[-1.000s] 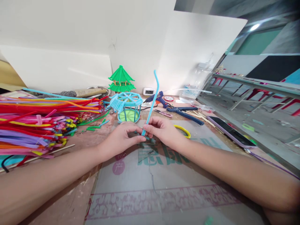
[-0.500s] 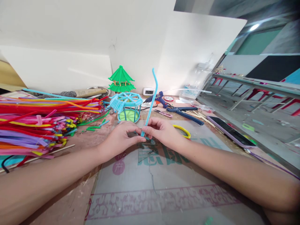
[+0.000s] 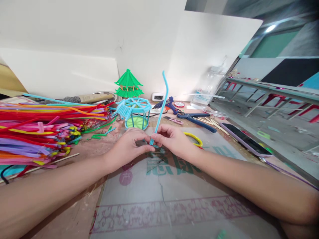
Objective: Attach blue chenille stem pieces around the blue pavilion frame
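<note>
A light-blue pipe cleaner (image 3: 161, 111) rises between my hands, nearly upright, its top bent slightly left. My right hand (image 3: 171, 139) pinches it near the lower end between thumb and fingers. Thumb and fingertips of my left hand (image 3: 133, 142) close on the same lower end, where a short blue piece shows beside the fingers; part of the grip is hidden. Just behind the hands stands a small light-blue pipe-cleaner pavilion frame (image 3: 137, 106) with a pale green base. Beyond it is a green tiered roof (image 3: 128, 81).
Bundles of coloured pipe cleaners (image 3: 32, 132) lie at left. At the back are a glue gun (image 3: 168, 105), small clock (image 3: 158, 97), pink snips (image 3: 173, 120) and blue-handled pliers (image 3: 196, 120). A yellow ring (image 3: 195, 137) and phone (image 3: 245, 139) lie right, on and beside a plastic sheet (image 3: 134, 199).
</note>
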### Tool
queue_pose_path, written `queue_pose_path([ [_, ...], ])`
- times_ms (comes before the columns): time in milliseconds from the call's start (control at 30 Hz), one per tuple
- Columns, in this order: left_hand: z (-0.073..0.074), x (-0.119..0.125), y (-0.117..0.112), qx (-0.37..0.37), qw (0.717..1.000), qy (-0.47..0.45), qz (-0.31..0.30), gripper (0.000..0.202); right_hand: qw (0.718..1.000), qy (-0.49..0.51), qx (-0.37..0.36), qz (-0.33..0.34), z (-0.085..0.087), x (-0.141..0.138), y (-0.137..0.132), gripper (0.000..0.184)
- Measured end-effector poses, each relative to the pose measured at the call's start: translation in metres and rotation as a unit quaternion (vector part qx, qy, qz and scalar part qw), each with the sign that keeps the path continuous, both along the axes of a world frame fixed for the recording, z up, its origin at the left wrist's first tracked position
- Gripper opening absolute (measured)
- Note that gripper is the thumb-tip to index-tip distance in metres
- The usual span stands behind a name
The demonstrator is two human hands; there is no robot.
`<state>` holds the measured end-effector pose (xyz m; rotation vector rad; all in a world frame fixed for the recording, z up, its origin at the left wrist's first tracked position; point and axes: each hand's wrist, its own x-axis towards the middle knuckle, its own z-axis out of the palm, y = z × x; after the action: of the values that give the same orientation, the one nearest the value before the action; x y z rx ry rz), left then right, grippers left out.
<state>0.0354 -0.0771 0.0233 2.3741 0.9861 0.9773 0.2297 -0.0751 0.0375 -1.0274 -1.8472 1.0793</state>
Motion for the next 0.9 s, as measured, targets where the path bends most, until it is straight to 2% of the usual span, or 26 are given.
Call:
queue_pose_path([
  [167,0.0000,0.0002,-0.0007,0.019,1.000,0.000,-0.005,0.017,0.999,0.028,-0.009,0.017,0.0011,-0.0008,0.0000,0.027],
  [600,0.0010,0.0008,-0.0023,0.006,1.000,0.008,0.014,0.020,1.000,-0.024,0.002,0.014,0.0028,-0.0006,-0.0037,0.028],
  [900,0.0038,0.0015,-0.0042,0.016,0.999,0.029,-0.021,0.026,0.998,-0.046,0.039,-0.018,0.0005,-0.0009,-0.0034,0.025],
])
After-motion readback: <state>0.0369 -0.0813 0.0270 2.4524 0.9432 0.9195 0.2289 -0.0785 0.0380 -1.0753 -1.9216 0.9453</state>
